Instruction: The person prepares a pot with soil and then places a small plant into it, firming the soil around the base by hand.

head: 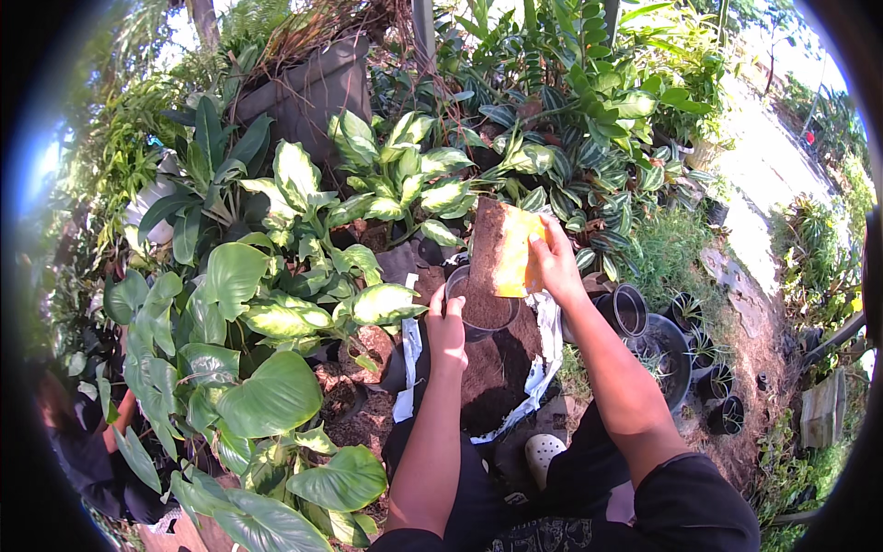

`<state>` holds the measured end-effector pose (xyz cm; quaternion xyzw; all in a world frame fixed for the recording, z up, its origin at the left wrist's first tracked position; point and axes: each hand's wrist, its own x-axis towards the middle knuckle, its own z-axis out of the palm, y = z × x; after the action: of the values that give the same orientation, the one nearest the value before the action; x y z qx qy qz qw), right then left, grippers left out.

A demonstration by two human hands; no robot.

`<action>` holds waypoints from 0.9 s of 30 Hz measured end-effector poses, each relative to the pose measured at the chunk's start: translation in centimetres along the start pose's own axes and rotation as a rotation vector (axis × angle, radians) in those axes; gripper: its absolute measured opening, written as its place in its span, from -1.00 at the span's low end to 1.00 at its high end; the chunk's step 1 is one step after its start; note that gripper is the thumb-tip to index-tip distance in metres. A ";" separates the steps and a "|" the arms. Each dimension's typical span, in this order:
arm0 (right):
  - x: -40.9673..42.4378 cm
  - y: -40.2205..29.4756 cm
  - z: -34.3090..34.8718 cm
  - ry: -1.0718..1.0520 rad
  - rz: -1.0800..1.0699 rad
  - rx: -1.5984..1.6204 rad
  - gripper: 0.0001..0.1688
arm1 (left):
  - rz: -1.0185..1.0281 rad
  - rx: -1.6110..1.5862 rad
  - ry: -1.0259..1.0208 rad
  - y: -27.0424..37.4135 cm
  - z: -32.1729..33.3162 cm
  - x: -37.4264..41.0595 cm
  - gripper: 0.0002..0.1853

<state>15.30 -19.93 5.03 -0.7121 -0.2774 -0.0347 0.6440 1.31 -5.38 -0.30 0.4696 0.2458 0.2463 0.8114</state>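
Note:
My left hand (447, 326) grips the left rim of a dark plastic plant pot (485, 332). Brown soil (486, 309) shows inside the pot. In my right hand (556, 261) is a yellow scoop-like piece (519, 254), tilted above the pot's far right side. Soil coats the left part of that yellow piece; its exact kind is unclear. Beneath both hands, a white sack (550, 345) lies open around dark potting soil (500, 376).
Variegated dieffenbachia (407, 172) and broad-leaved plants (255, 397) crowd the left and far side. Black pots (629, 310) and a wide black basin (672, 359) stand at right, near several small potted plants (717, 381). Another person's arm (121, 421) shows at far left.

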 end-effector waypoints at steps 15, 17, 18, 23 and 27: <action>0.2 0.3 -0.8 -0.046 0.082 0.156 -0.51 | -0.009 0.003 0.008 0.6 -0.4 0.1 -0.58; 0.0 0.6 0.0 -0.069 0.105 0.149 -0.49 | -0.003 0.006 0.006 0.5 -0.2 -0.1 -0.58; 0.0 0.8 0.1 -0.050 0.085 0.121 -0.49 | -0.014 0.026 0.011 0.5 -0.2 -0.1 -0.57; 0.8 2.0 -0.6 0.124 -0.034 -0.249 -0.48 | 0.007 0.027 0.020 0.3 -0.7 0.3 -0.54; 1.4 2.2 -1.7 0.179 0.008 -0.034 -0.49 | 0.005 -0.038 0.009 0.6 -1.1 0.5 -0.57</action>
<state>17.97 -21.11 3.95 -0.7179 -0.2154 -0.1004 0.6543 0.93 -4.12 -0.33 0.4534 0.2434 0.2549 0.8187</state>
